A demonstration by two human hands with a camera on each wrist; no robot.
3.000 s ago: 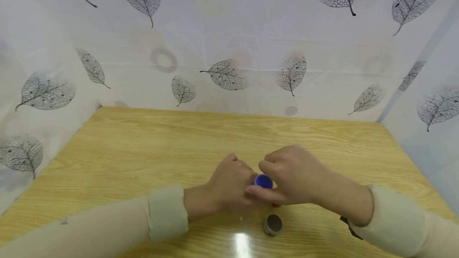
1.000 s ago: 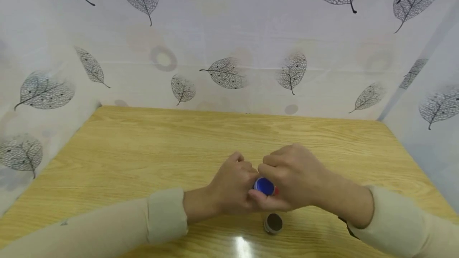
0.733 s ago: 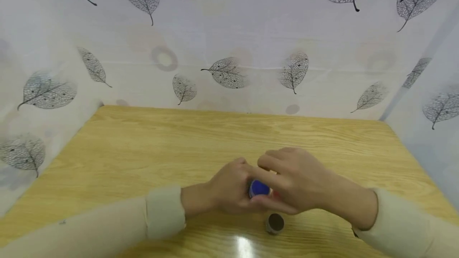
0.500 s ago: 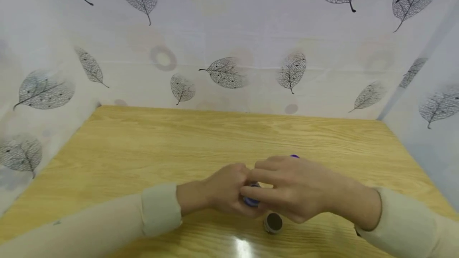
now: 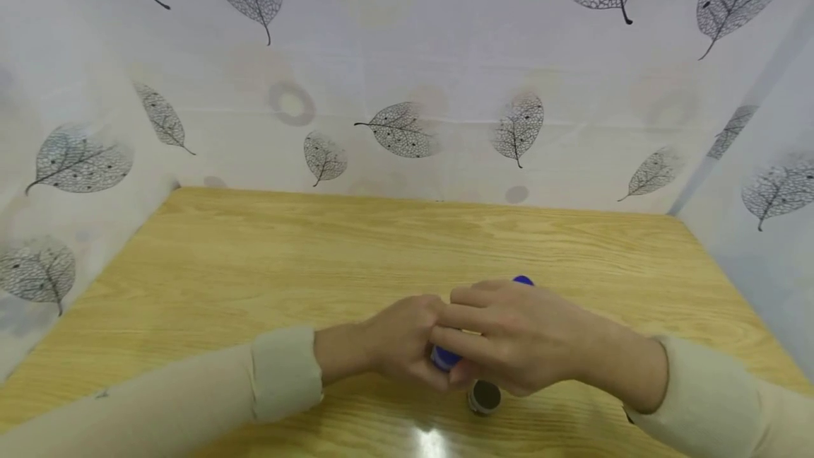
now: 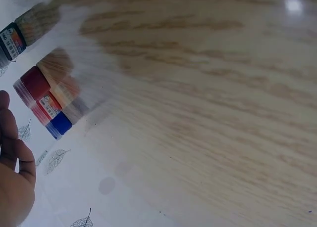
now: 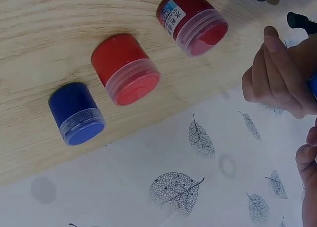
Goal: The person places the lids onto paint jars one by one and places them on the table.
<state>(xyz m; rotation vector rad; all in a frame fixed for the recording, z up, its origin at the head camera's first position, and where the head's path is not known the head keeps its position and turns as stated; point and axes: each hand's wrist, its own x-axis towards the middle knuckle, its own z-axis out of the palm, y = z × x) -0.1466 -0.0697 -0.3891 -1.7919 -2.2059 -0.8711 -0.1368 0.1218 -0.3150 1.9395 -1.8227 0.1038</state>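
In the head view my left hand [image 5: 407, 341] grips a small blue paint jar [image 5: 445, 357] from the left side. My right hand [image 5: 521, 338] reaches over from the right, its fingers curled across the top of that jar and its thumb at the near side. Most of the jar is hidden by the fingers, so I cannot tell whether its lid is loose. Just in front of the hands, a dark-topped paint jar [image 5: 485, 396] stands on the table. A second blue jar [image 5: 523, 280] peeks out behind my right hand.
The right wrist view shows a blue paint jar [image 7: 77, 113], a red jar [image 7: 124, 68] and a dark red jar [image 7: 193, 22] standing on the wood-grain table [image 5: 286, 253]. A leaf-printed cloth [image 5: 407, 55] rises behind and beside the table.
Both hands have shifted slightly left and nearer with the blue jar. My right fingers have moved from beside it to over its top. Another blue jar has come into sight behind the right hand.
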